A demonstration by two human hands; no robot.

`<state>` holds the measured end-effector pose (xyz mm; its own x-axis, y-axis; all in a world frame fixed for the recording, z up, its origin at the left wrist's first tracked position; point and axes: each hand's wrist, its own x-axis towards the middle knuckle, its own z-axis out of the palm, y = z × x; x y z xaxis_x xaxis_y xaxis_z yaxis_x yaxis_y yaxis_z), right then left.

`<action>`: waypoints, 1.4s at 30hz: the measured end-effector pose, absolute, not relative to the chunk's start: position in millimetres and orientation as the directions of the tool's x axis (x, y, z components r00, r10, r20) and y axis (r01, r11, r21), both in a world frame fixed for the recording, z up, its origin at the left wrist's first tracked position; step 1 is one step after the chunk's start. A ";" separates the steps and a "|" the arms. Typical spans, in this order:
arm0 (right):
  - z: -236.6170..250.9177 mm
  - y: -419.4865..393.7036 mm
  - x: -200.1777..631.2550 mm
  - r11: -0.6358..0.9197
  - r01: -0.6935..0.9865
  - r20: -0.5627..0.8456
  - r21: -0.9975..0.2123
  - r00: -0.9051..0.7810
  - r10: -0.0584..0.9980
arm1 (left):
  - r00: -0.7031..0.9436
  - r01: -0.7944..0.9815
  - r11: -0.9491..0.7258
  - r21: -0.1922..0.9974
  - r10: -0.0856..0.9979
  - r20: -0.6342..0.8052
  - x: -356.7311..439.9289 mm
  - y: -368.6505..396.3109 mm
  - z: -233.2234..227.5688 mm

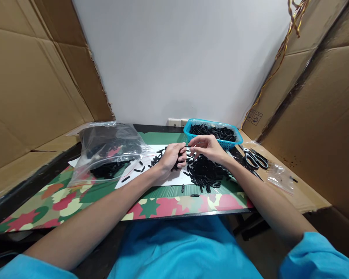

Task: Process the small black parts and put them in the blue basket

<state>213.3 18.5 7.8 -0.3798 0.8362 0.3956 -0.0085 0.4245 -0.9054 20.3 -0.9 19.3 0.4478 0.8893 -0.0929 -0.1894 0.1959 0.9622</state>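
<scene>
My left hand (172,155) is curled around several small black tube pieces over a white sheet (163,179). Close beside it, my right hand (207,148) pinches one thin black piece (188,146) between thumb and fingers, its end meeting the left hand. A heap of the same black pieces (206,173) lies on the sheet just under and right of my right hand. More of them are scattered left of my left hand.
A turquoise basket (189,128) full of black pieces stands behind my hands. A clear plastic bag (110,152) holding more lies at the left. Scissors (254,158) and a small clear bag (279,173) rest at the right. Cardboard walls enclose both sides.
</scene>
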 end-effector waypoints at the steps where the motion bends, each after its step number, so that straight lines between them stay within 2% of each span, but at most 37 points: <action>1: 7.5 18.7 213.0 0.423 -0.008 0.395 -0.906 -0.376 0.838 | 0.451 -0.189 0.194 0.963 0.888 -0.090 20.3 -1.4 19.6; 23: 2.7 15.3 204.2 0.292 -0.073 0.295 -0.954 -0.425 0.856 | 0.471 -0.192 0.215 0.958 0.876 -0.102 20.1 0.1 15.5; 33: 0.9 16.1 201.6 0.358 -0.037 0.345 -0.933 -0.373 0.861 | 0.514 -0.174 0.271 0.947 0.845 -0.147 19.0 -2.1 13.5; 37: 4.6 20.0 206.3 0.444 0.067 0.408 -0.894 -0.291 0.866 | 0.508 -0.184 0.288 0.940 0.847 -0.160 18.4 -2.5 14.7; 42: 14.5 54.2 226.5 0.508 0.242 0.521 -0.827 -0.011 0.853 | 0.481 -0.209 0.325 0.922 0.855 -0.193 15.1 -2.3 17.4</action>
<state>226.5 54.2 14.5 -0.0109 0.8535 0.5210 0.2420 0.5078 -0.8268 15.1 -2.3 17.4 0.4814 0.8550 -0.1927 -0.2088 0.3254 0.9222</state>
